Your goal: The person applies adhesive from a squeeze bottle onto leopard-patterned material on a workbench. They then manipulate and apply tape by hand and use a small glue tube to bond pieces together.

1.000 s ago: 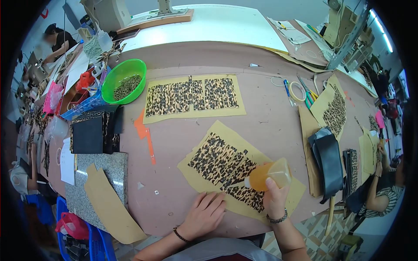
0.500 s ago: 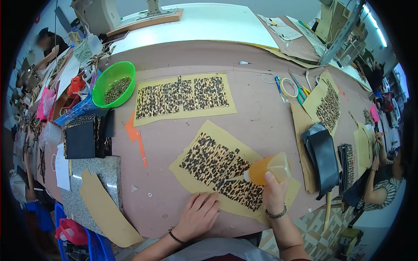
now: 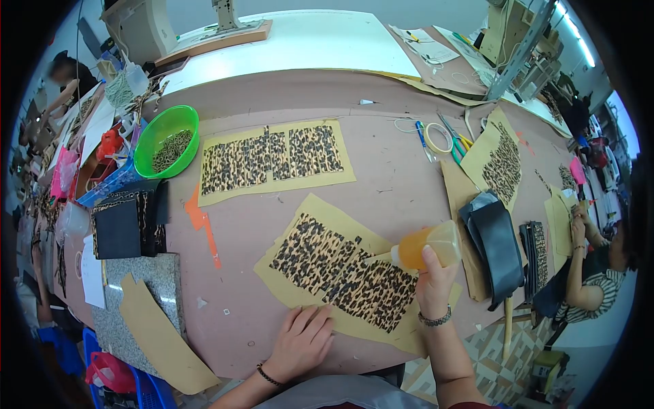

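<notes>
My right hand is wrapped round a squeeze bottle of amber liquid, tilted so that its thin nozzle points left. The nozzle tip is over the upper part of the near leopard-print pieces; whether it touches them I cannot tell. Those pieces lie on a slanted yellow-tan paper sheet. At the sheet's lower edge rests my left hand, palm down, with fingers stretched out and holding nothing. Farther back is a second yellow-tan sheet with leopard-print strips.
A green bowl of small metal-looking pieces stands back left. Black folded pieces and a stone slab lie left. Scissors, a tape roll and a black pouch are right. A person in stripes works far right.
My right hand has moved the bottle slightly up relative to the sheet, its nozzle shifting from the lower print toward the upper edge. My left hand stays at the sheet's edge; the view has shifted slightly.
</notes>
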A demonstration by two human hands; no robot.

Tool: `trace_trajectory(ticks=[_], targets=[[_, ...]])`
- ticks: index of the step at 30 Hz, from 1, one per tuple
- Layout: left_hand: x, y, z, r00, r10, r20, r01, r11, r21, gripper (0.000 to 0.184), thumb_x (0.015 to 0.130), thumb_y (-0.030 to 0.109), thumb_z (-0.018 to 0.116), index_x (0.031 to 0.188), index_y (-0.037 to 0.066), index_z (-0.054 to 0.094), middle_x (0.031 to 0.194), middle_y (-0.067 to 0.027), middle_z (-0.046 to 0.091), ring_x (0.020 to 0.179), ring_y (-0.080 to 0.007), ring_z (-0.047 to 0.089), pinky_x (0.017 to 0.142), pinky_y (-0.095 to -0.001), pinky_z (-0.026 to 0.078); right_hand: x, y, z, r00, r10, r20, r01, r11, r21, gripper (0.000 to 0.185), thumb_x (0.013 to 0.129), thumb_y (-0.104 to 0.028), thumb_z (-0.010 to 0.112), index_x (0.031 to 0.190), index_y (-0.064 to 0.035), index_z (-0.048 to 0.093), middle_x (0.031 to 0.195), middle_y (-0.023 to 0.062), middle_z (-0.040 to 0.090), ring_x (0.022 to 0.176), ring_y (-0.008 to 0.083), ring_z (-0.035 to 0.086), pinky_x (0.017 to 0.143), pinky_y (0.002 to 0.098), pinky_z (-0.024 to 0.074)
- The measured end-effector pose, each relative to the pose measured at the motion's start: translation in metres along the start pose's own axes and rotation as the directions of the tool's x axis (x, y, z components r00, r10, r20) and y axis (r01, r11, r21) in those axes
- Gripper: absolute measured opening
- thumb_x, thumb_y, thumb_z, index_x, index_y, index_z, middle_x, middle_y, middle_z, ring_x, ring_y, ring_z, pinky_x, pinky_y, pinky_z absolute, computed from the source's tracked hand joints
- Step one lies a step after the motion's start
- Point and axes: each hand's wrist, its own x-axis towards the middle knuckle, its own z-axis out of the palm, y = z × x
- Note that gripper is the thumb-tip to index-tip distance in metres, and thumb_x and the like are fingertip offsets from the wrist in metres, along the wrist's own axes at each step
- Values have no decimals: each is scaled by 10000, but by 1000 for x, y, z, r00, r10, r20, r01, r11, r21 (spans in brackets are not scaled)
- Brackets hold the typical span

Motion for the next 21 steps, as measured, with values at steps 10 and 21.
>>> trace_trajectory(ticks=[10,21], targets=[[-1,3,1,1000,-1,-13,1,1000,-20,306,780,185,671,1060,74,618,1217,-99,564,1147,-280,508,1012,-468,374,11,-12,-7,996,54,-77,-40,984,174,488,910,-134,611,1331,-6,400,1272,148,526,1141,245,556,959,389,478],[5,11,6,1000,27,0,-27,999,-38,327,776,185,675,1072,63,610,1244,-110,546,1160,-271,496,1025,-465,352,8,-3,-16,996,53,-73,-47,995,88,432,904,-147,624,1276,-15,447,1200,108,560,1086,209,580,893,363,512]])
